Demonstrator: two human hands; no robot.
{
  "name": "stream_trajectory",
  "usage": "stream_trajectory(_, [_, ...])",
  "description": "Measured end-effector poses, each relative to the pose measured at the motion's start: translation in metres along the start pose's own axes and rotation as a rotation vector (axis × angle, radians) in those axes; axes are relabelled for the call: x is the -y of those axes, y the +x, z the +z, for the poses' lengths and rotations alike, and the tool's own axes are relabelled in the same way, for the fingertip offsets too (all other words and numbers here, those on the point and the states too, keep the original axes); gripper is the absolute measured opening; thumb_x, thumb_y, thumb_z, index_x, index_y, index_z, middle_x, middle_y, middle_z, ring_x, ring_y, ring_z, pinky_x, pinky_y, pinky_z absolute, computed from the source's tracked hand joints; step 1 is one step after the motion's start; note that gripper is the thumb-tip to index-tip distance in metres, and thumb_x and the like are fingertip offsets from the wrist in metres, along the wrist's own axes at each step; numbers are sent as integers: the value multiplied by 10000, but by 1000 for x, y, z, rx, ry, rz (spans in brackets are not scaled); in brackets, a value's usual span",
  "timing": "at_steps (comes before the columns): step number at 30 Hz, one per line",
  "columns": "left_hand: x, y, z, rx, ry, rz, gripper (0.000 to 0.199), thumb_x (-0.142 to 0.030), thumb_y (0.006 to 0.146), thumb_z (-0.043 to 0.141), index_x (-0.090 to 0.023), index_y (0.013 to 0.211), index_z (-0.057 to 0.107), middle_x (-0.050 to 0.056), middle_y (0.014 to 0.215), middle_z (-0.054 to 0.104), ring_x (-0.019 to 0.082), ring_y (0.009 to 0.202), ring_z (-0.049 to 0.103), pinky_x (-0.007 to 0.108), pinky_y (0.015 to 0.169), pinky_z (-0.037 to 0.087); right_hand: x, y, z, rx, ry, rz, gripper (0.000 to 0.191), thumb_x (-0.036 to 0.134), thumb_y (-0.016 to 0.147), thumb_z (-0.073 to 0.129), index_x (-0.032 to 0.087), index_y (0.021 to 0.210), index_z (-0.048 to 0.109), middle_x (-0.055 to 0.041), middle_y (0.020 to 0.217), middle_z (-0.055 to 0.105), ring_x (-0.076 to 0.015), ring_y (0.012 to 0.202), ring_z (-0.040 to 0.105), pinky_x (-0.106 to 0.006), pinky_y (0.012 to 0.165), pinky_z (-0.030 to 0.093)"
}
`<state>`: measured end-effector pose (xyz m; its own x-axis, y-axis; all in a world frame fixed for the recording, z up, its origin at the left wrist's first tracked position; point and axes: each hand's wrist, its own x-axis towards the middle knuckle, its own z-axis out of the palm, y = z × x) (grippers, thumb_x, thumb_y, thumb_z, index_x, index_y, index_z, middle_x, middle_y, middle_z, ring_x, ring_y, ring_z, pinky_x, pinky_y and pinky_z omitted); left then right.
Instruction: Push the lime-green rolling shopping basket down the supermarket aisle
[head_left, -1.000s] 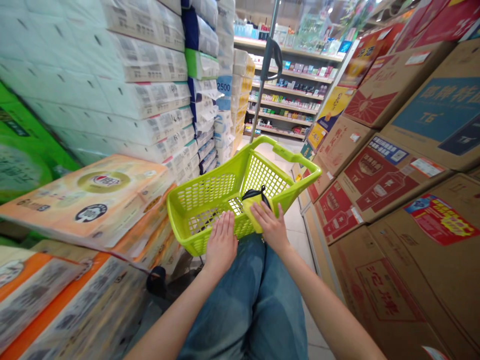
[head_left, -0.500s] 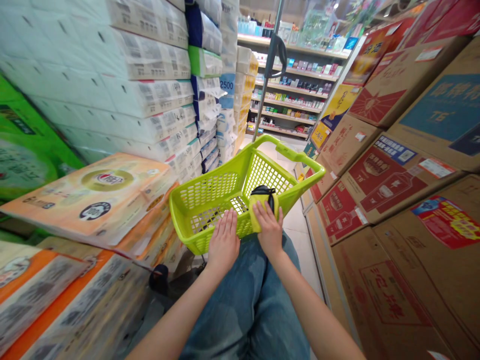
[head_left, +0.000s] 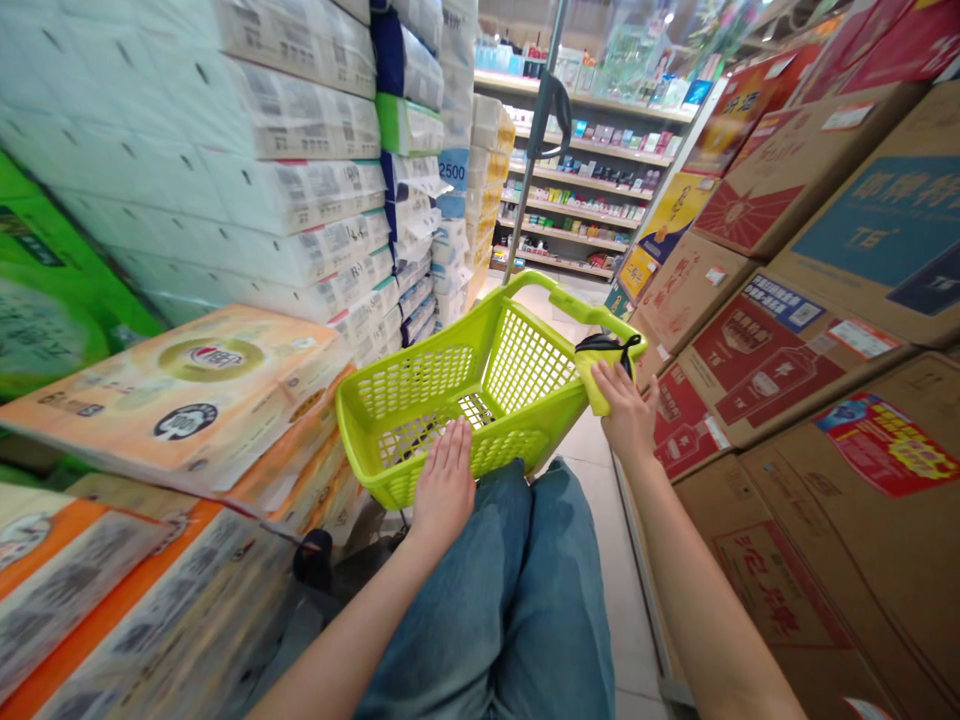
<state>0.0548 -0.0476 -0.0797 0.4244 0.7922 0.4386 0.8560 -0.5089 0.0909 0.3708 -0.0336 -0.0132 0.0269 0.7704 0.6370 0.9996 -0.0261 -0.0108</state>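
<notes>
A lime-green shopping basket with perforated sides stands tilted in front of my knees; no goods show inside it. My left hand lies on its near rim, fingers stretched out side by side and holding nothing. At the basket's right end my right hand presses a folded yellow cloth with black edging against the rim, close to the raised handle. Part of that cloth is hidden under the fingers.
Stacked tissue packs rise on the left, with orange paper packs nearer me. Cardboard cartons line the right side. A metal pole with a dark loop stands beyond the basket, before stocked shelves.
My right hand has slid the yellow cloth along the rim, away to the right, towards the basket's handle end. My left hand stays nearly in place on the rim.
</notes>
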Motion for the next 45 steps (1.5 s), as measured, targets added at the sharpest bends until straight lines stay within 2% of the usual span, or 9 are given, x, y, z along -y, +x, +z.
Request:
stream_trajectory(4, [0,0,1,-6,-6,-7,757,-159,895,412,-73,1571,85,132,1624,231,237,1514,197,426,1232,218,35,-7,10,-30,61,150,670,15,764,409,237,1383,540,-53,1471,535,-251,1409,427,-558,1207,109])
stream_trajectory(9, [1,-1,1,1,-9,-3,773,-157,863,445,-56,1565,136,138,1623,234,247,1515,193,423,1232,216,144,-50,26,86,157,-39,693,9,801,380,308,1415,497,9,1448,559,-183,1406,438,-462,1223,160])
stream_trajectory(12, [2,-1,0,10,-6,4,763,-150,848,454,-44,1554,184,134,1622,239,251,1515,192,419,1234,209,177,-67,29,111,207,-126,687,17,820,399,297,1444,464,8,1454,552,-163,1423,414,-442,1225,159])
stream_trajectory(17, [2,0,-3,16,-8,0,774,-155,853,456,-59,1562,161,136,1618,254,250,1511,206,420,1227,228,127,-49,22,132,197,-370,634,55,882,445,294,1469,424,-18,1443,565,-165,1394,452,-489,1239,34])
stream_trajectory(24, [0,1,-1,8,-11,-3,759,-160,884,431,-62,1569,119,144,1612,265,252,1509,214,427,1227,229,5,4,0,13,0,-182,558,62,880,436,260,1394,526,-42,1410,596,-224,1373,483,-554,1213,65])
stream_trajectory(29, [-1,0,-1,8,-2,-10,725,-165,888,427,-55,1559,175,138,1615,260,247,1509,213,415,1230,217,48,-11,10,8,70,-9,621,23,825,423,229,1404,517,-49,1441,566,-264,1406,435,-556,1215,49])
stream_trajectory(36, [1,0,-2,29,-5,-4,766,-150,840,461,-49,1552,195,139,1618,253,252,1512,203,415,1230,210,166,-54,29,112,238,-198,638,32,841,440,284,1426,483,-2,1428,581,-179,1415,423,-450,1242,92])
stream_trajectory(40, [1,-1,-2,17,-17,-4,784,-156,847,467,-65,1562,162,137,1616,259,250,1509,217,420,1227,219,145,-47,27,139,237,-332,619,51,868,446,269,1447,451,-24,1440,569,-172,1409,428,-481,1239,-4])
stream_trajectory(45, [1,0,-4,13,-7,1,774,-163,880,448,-68,1570,111,137,1616,256,246,1505,230,416,1227,226,54,-12,11,83,66,-295,597,51,861,450,275,1412,492,-17,1412,596,-197,1365,483,-519,1225,-8])
